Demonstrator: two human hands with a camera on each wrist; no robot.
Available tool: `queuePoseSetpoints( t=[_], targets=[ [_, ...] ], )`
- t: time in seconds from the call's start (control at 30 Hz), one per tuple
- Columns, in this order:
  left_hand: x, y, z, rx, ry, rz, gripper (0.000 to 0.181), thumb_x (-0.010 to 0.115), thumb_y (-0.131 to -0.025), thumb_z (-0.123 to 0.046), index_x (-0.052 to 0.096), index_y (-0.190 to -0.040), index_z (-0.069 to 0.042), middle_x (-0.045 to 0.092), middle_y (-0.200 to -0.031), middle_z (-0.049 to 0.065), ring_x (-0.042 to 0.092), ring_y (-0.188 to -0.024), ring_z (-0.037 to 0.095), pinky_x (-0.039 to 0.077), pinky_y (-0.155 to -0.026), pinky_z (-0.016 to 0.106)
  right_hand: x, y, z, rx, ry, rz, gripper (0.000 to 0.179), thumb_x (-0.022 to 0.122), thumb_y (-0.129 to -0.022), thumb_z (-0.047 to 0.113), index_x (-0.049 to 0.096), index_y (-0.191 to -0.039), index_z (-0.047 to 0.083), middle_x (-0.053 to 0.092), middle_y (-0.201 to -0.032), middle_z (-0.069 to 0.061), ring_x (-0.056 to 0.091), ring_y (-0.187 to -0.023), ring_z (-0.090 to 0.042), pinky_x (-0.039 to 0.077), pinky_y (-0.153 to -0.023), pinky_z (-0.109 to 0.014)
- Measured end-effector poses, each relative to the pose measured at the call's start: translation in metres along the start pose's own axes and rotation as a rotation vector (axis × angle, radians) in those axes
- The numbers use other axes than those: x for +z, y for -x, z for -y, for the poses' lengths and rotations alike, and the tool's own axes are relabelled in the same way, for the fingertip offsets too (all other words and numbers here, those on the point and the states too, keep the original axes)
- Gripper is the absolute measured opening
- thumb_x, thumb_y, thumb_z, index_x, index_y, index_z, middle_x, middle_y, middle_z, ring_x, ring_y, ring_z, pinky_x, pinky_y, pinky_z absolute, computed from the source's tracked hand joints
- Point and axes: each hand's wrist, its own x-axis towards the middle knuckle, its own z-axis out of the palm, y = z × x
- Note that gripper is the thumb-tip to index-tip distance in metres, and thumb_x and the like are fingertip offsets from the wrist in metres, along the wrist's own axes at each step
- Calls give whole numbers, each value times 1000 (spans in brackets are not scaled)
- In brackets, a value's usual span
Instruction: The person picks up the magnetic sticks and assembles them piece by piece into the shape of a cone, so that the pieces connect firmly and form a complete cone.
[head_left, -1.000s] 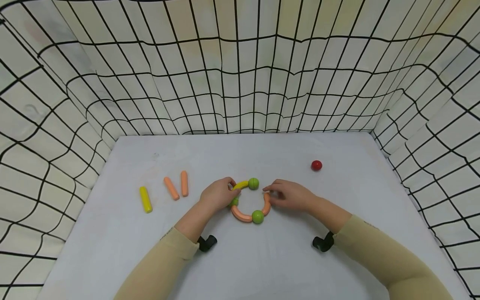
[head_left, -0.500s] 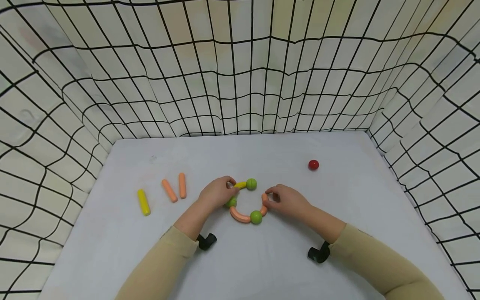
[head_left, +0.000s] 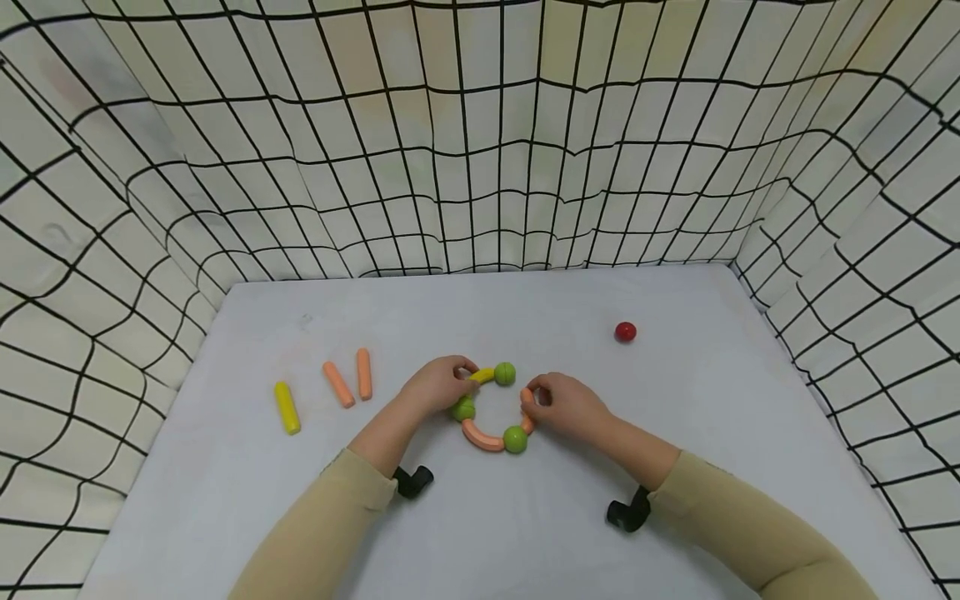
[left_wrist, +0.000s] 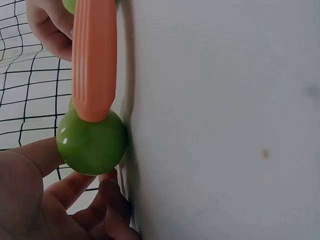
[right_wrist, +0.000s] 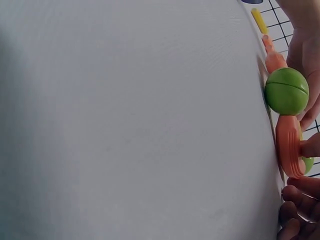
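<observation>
A nearly closed ring of toy pieces lies in front of me: green balls and curved rods. My left hand [head_left: 435, 387] pinches the left end of the yellow curved rod [head_left: 484, 376]. At that rod's other end is a green ball [head_left: 505, 373]; the left green ball [head_left: 463, 408] sits just under my left fingers. My right hand [head_left: 572, 405] grips the right orange curved rod [right_wrist: 288, 146] between thumb and fingers. The lower green ball [head_left: 515, 439] joins it to another orange curved rod [head_left: 482, 437]. A gap shows between the upper green ball and the right rod's tip.
On the left of the white table [head_left: 480, 533] lie a yellow straight rod [head_left: 287, 407] and two orange straight rods, one leaning [head_left: 338, 384], one nearly upright [head_left: 363, 374] in view. A red ball [head_left: 626, 332] sits at the back right. Black netting [head_left: 487, 175] surrounds the table's far sides.
My right hand has moved a little left and toward me, and its fingers have closed round the orange curved rod. That rod's free end has swung slightly left. My left hand stays at the yellow rod.
</observation>
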Motion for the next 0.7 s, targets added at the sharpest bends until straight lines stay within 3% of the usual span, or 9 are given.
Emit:
queuePoseSetpoints(
  t=[0.7],
  targets=[
    [-3,5,-1,3,-30,-23,31,65,-96,-31,66,-124,-19,63,-109,5,57,-85,18,47,-75,35,4,-1,5,65,-177,-45,27,68,-95,34,67,-115,16,63,-91,4,56,-77,-15,48,-64,-30]
  ],
)
